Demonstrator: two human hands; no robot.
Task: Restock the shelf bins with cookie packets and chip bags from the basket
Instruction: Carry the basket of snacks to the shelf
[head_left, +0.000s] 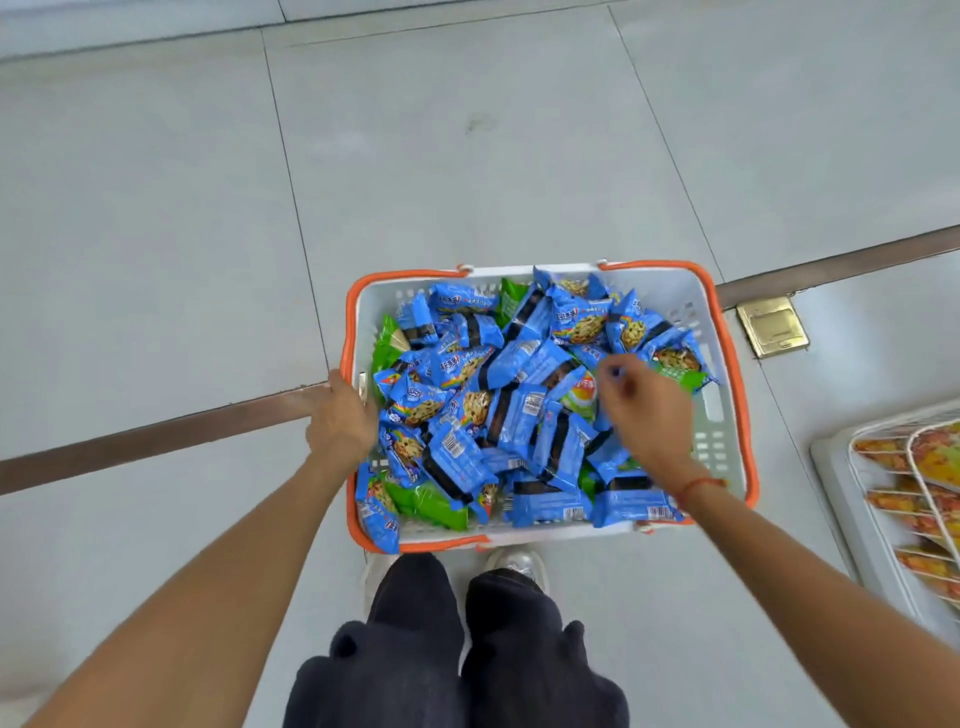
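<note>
A white basket with orange handles (724, 364) stands on the floor in front of my feet. It is heaped with several blue cookie packets (519, 410) and a few green chip bags (428, 501) that lie partly buried. My left hand (340, 423) grips the basket's left rim. My right hand (644, 410) hovers over the right side of the pile, blurred, with fingers curled down towards the packets. I cannot tell whether it holds a packet.
A white wire shelf bin (893, 499) with orange-yellow snack bags sits at the right edge. A brass floor socket plate (772, 326) lies beyond the basket's right corner. A dark metal strip (156, 436) crosses the grey tiled floor.
</note>
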